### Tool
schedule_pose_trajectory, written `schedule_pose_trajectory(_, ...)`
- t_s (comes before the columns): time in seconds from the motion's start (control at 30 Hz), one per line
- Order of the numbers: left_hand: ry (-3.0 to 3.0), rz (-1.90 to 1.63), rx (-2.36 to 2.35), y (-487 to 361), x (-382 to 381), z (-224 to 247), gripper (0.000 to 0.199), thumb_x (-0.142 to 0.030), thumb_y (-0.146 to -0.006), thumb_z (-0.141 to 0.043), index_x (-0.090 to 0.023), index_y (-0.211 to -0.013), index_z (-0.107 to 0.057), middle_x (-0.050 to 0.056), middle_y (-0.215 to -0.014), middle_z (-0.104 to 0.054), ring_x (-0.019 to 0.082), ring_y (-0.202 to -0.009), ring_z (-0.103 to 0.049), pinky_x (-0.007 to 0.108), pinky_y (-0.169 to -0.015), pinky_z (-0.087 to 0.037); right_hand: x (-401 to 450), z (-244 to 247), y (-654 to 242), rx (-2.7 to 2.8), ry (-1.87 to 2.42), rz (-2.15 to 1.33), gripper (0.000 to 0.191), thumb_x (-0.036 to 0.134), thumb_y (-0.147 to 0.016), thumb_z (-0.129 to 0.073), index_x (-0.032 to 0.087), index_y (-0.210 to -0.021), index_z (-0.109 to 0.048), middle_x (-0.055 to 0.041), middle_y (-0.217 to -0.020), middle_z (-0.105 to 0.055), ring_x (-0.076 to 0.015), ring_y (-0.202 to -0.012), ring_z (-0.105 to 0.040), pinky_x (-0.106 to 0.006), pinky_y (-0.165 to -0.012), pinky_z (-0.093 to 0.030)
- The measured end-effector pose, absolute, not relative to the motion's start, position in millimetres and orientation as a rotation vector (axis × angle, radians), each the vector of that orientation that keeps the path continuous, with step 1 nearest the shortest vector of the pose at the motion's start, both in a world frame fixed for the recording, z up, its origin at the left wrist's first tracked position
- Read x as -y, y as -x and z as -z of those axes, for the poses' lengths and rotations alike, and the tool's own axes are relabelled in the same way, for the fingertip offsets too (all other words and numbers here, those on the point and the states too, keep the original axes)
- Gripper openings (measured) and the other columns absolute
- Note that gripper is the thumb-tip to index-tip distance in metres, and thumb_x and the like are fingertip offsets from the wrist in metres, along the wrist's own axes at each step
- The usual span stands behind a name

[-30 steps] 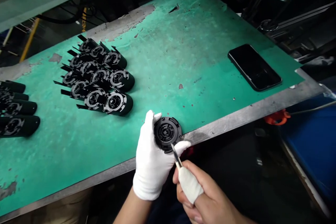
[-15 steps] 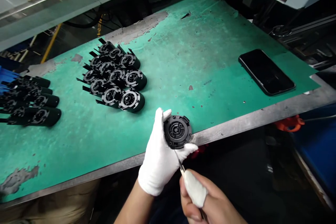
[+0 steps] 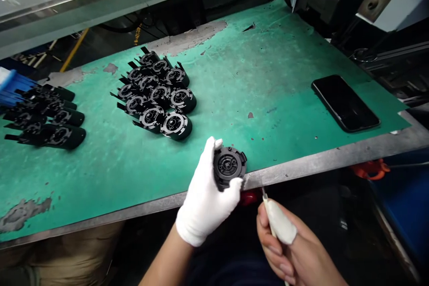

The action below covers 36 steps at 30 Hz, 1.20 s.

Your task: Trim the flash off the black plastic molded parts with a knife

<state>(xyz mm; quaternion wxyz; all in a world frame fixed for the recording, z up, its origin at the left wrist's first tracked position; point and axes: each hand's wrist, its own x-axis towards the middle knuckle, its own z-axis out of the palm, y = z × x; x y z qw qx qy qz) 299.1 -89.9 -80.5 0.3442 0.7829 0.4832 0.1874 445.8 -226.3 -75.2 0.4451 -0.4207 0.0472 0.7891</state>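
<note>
My left hand (image 3: 209, 192), in a white glove, is closed around a round black plastic part (image 3: 229, 165) above the bench's front edge. The part's ribbed inner face with concentric rings is turned up towards me. My right hand (image 3: 284, 237), with a white cover on the thumb, grips a slim knife (image 3: 264, 194). Its short blade points up and away from me, to the right of the black part and apart from it. Most of the knife's handle is hidden in my fingers.
Several black cylindrical parts (image 3: 176, 125) stand grouped on the green mat (image 3: 268, 85), with another group (image 3: 60, 136) further left by a blue bin (image 3: 16, 87). A phone (image 3: 346, 103) lies at the right. A metal strip (image 3: 284, 174) edges the bench; an orange handle (image 3: 373, 169) sits below.
My right hand has drawn the knife away from the black part, to the right. My left thumb has folded in against the part. The whole view has shifted slightly.
</note>
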Motion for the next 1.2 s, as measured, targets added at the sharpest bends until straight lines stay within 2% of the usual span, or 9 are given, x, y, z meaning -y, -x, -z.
schedule_pose_trajectory(0.1, -1.965, -0.566, -1.299, -278, 80, 78, 0.072, -0.025, -0.095, -0.06, -0.027, -0.158, -0.026, 0.008, -0.16, -0.042, 0.026, -0.149, -0.039, 0.048, -0.128, -0.029, 228, 76, -463, -0.083, 1.116, -1.85, 0.037, 0.057, -0.094, -0.06, 0.021, -0.088, -0.052, 0.0079, -0.064, -0.042, -0.0023, -0.044, -0.025, -0.017, -0.04, -0.017)
schedule_pose_trajectory(0.23, -1.647, -0.818, -1.409, -255, 72, 78, 0.059, -0.039, -0.099, -0.061, -0.029, -0.153, -0.039, 0.01, -0.153, -0.051, 0.027, -0.14, -0.052, 0.048, -0.121, -0.042, 226, 79, -466, -0.036, 1.189, -1.839, 0.035, 0.055, -0.095, -0.059, 0.021, -0.093, -0.056, 0.0072, -0.065, -0.042, -0.0035, -0.046, -0.026, -0.018, -0.041, -0.018)
schedule_pose_trajectory(0.3, -1.591, -0.832, -1.319, -251, 75, 76, 0.069, -0.053, -0.096, -0.063, -0.029, -0.154, -0.036, 0.011, -0.157, -0.046, 0.029, -0.143, -0.048, 0.049, -0.121, -0.042, 222, 82, -458, 0.044, 1.219, -1.912, 0.037, 0.058, -0.097, -0.054, 0.021, -0.098, -0.057, 0.0066, -0.067, -0.042, -0.0045, -0.047, -0.027, -0.019, -0.041, -0.02)
schedule_pose_trajectory(0.37, -1.687, -0.734, -1.26, -252, 79, 75, 0.092, -0.062, -0.084, -0.073, -0.03, -0.157, -0.028, 0.011, -0.163, -0.036, 0.032, -0.149, -0.038, 0.051, -0.125, -0.036, 217, 83, -447, 0.137, 1.224, -1.996, 0.038, 0.059, -0.099, -0.049, 0.022, -0.105, -0.056, 0.0062, -0.07, -0.043, -0.0053, -0.047, -0.028, -0.019, -0.04, -0.022)
schedule_pose_trajectory(0.43, -1.842, -0.577, -1.303, -257, 82, 74, 0.11, -0.061, -0.073, -0.084, -0.031, -0.159, -0.023, 0.01, -0.166, -0.029, 0.033, -0.152, -0.031, 0.053, -0.127, -0.029, 210, 83, -437, 0.196, 1.196, -2.058, 0.036, 0.056, -0.1, -0.047, 0.023, -0.114, -0.052, 0.006, -0.072, -0.045, -0.0059, -0.048, -0.029, -0.019, -0.04, -0.023)
schedule_pose_trajectory(0.47, -1.905, -0.518, -1.349, -261, 83, 74, 0.113, -0.057, -0.071, -0.087, -0.03, -0.159, -0.022, 0.011, -0.166, -0.029, 0.033, -0.152, -0.031, 0.053, -0.127, -0.029, 206, 83, -434, 0.208, 1.175, -2.079, 0.032, 0.052, -0.101, -0.046, 0.024, -0.117, -0.05, 0.006, -0.073, -0.046, -0.006, -0.047, -0.029, -0.02, -0.04, -0.023)
schedule_pose_trajectory(0.63, -1.997, -0.565, -1.477, -274, 83, 82, 0.107, -0.044, -0.073, -0.088, -0.023, -0.157, -0.025, 0.015, -0.152, -0.045, 0.033, -0.142, -0.045, 0.053, -0.122, -0.038, 192, 74, -432, 0.244, 1.093, -2.162, 0.023, 0.028, -0.095, -0.047, 0.021, -0.116, -0.051, 0.0061, -0.073, -0.046, -0.0048, -0.048, -0.029, -0.019, -0.041, -0.023)
schedule_pose_trajectory(0.83, -2.083, -0.595, -1.486, -276, 81, 86, 0.1, -0.044, -0.076, -0.085, -0.02, -0.155, -0.028, 0.015, -0.145, -0.051, 0.031, -0.135, -0.052, 0.051, -0.118, -0.043, 185, 62, -429, 0.235, 1.065, -2.196, 0.027, 0.035, -0.093, -0.052, 0.02, -0.116, -0.053, 0.0068, -0.071, -0.045, -0.0039, -0.048, -0.026, -0.021, -0.042, -0.018)
schedule_pose_trajectory(1.2, -2.073, -0.584, -1.517, -277, 81, 84, 0.096, -0.043, -0.076, -0.085, -0.017, -0.153, -0.033, 0.016, -0.144, -0.051, 0.03, -0.135, -0.052, 0.049, -0.118, -0.043, 185, 69, -438, 0.199, 1.094, -2.207, 0.038, 0.018, -0.085, -0.044, 0.023, -0.123, -0.049, 0.0075, -0.07, -0.042, -0.0058, -0.048, -0.024, -0.02, -0.041, -0.017)
